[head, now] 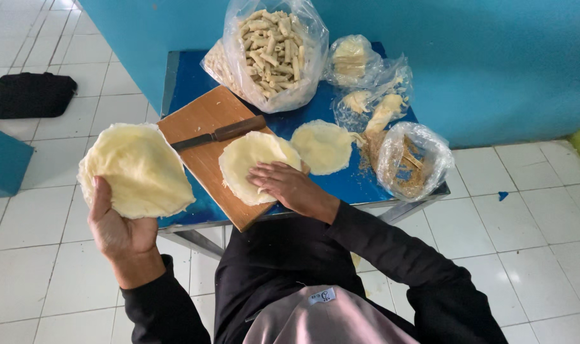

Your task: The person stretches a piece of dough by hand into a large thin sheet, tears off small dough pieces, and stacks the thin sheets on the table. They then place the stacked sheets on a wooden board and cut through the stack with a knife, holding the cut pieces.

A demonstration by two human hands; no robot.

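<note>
A person in black sleeves is working at a small blue table [181,83]. The left hand [115,226] is holding one pale yellow round dough wrapper [137,169] up off the table, fingers closed behind it, keeping it apart from the rest. The right hand [290,185] is lying flat, fingers spread, pressing a second wrapper [248,159] onto the brown wooden cutting board [204,118]. A third wrapper [322,146] is lying just beside it on the table. One brown-handled knife [220,135] is resting across the board. Four clear plastic bags [271,51] are sitting behind, the largest holding rolled pastry sticks.
</note>
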